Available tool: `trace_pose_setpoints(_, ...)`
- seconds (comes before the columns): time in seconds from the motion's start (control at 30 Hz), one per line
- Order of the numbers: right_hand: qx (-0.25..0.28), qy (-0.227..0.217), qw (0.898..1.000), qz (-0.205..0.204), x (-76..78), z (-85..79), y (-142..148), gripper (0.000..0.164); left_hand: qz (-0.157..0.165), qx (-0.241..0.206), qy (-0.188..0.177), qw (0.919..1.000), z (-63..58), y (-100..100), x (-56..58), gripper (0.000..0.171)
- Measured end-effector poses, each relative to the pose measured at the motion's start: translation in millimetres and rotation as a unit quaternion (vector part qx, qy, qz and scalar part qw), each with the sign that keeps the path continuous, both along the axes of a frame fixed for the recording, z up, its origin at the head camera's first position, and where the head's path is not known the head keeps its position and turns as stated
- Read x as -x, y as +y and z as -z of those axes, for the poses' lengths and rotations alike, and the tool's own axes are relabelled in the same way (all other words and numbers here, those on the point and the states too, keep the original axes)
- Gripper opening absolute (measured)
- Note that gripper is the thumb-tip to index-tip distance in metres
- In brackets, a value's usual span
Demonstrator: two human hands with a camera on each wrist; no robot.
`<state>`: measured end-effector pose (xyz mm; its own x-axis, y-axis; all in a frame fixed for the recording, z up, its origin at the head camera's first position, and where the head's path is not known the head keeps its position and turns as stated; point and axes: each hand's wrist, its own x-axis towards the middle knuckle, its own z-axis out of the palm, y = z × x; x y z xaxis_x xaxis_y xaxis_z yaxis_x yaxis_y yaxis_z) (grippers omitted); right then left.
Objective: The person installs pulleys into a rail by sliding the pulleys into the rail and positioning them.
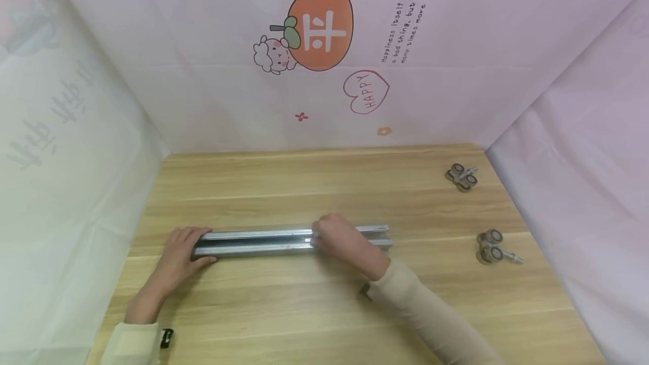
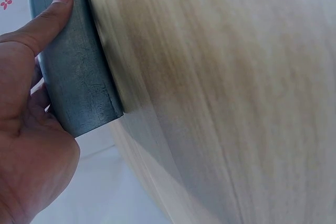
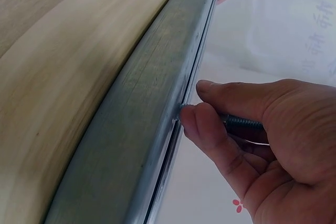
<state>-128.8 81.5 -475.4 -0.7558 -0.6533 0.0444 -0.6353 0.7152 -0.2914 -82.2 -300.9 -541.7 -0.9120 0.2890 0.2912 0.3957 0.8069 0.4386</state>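
Note:
A silver metal track [image 1: 258, 235] with a lengthwise slot lies on the table, its slot side up. At its left end my left hand [image 1: 174, 258] grips it, with the thumb on the near side wall and fingers on the far side. My right hand [image 1: 345, 241] is over the slot, right of the track's middle. In the right wrist view its curled fingers hold a threaded bolt [image 3: 244, 123] at the slot. Whatever the bolt joins inside the track is hidden.
Two roller trolleys with threaded bolts lie on the right of the table, one farther back [image 1: 462, 178] and one nearer [image 1: 490, 246]. A small brown bracket-like piece [image 1: 365, 292] lies partly behind the right sleeve. Beside the left sleeve is a small black piece [image 1: 167, 338]. Printed cloth walls border the table.

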Motion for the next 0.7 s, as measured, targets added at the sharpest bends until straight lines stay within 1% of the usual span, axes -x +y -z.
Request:
trace_pose_setpoints(0.33,-0.003,0.005,1.000,-0.010,0.5,-1.3,-11.1,0.014,-0.003,-0.004,-0.001,1.0000,-4.7,2.7,-1.7,0.067)
trace_pose_setpoints(0.57,-0.007,0.000,1.000,-0.017,0.6,-1.3,-20.2,0.012,0.001,-0.004,0.003,1.0000,-1.5,0.4,-0.6,0.067)
trace_pose_setpoints(0.7,-0.010,-0.006,1.000,-0.021,1.1,-1.2,-25.3,0.012,0.002,-0.003,0.004,1.0000,-1.7,0.7,-0.6,0.067)
